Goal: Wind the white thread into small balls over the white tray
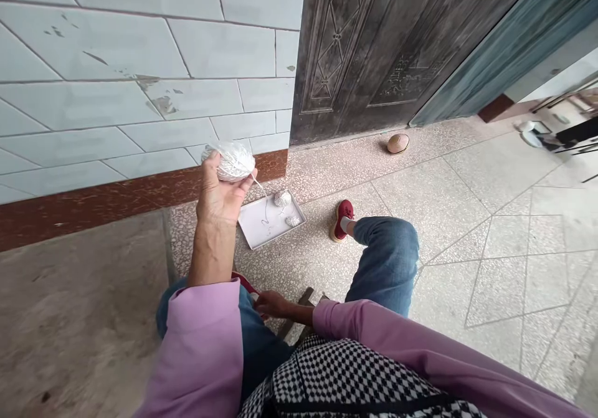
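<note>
My left hand [219,194] is raised in front of me, fingers wrapped round a white ball of yarn [232,160]. A thin strand runs from the ball down to a white tray [261,228] on the floor, where two smaller white yarn balls [283,198] lie. My right hand [271,304] is low between my knees, fingers closed near a red thing by my left leg; what it holds is hidden. I wear pink sleeves, jeans and a red shoe [342,218].
A tiled wall with a red skirting stands to the left, and a dark metal door [374,44] behind. A small round tan object [398,143] lies on the terrazzo floor by the door. Part of a low wooden stool [303,299] shows under me.
</note>
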The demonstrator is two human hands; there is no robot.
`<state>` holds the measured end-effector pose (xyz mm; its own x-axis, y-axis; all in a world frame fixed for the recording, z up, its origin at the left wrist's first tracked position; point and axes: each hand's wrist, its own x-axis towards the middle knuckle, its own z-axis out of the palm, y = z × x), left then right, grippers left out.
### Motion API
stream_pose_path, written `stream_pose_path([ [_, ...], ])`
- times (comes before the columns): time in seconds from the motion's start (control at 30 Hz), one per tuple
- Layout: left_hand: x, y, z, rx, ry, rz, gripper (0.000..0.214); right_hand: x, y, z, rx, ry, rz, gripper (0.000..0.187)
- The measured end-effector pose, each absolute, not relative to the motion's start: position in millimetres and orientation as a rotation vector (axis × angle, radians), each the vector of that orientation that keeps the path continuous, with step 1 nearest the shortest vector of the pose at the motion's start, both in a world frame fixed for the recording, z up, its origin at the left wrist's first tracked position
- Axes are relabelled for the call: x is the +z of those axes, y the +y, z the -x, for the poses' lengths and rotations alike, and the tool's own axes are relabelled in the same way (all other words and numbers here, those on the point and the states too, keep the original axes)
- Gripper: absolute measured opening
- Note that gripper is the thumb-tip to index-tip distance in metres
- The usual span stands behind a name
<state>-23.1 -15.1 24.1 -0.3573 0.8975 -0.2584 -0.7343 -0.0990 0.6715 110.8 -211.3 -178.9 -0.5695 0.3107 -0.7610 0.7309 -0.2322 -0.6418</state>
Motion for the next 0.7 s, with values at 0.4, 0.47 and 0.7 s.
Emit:
stream_pose_path([
  [0.4, 18, -6, 15, 1.680, 0.936, -0.242, 0.044, -177, -202, -101, -2.008, 1.543, -1.522, 0.052],
  [0.47, 12, -3, 17, 1.682, 0.936, -0.261, 0.046, -180, -198, -100, -2.029, 1.493, -1.501, 0.049],
  [0.7, 2, 3, 18, 1.673, 0.938, -0.363, 0.059, -169, -185, -99, -2.173, 1.559, -1.325, 0.050],
])
